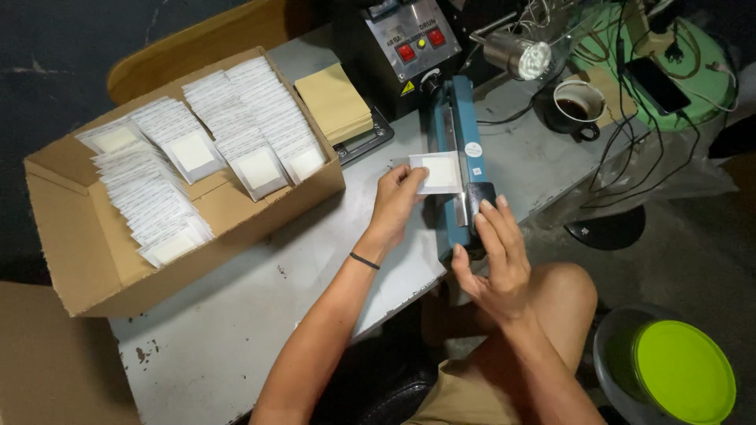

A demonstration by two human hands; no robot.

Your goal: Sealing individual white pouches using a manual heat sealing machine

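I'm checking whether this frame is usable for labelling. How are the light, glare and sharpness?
Head view: lit from a lamp at top, which blows out to white glare; the tabletop and the packets in the box are bright and sharp; the left hand and right hand show no blur; the floor and frame corners fall into dark shadow.

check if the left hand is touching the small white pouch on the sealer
Touching: the head view shows the left hand pinching the white pouch's edge at the blue sealer.
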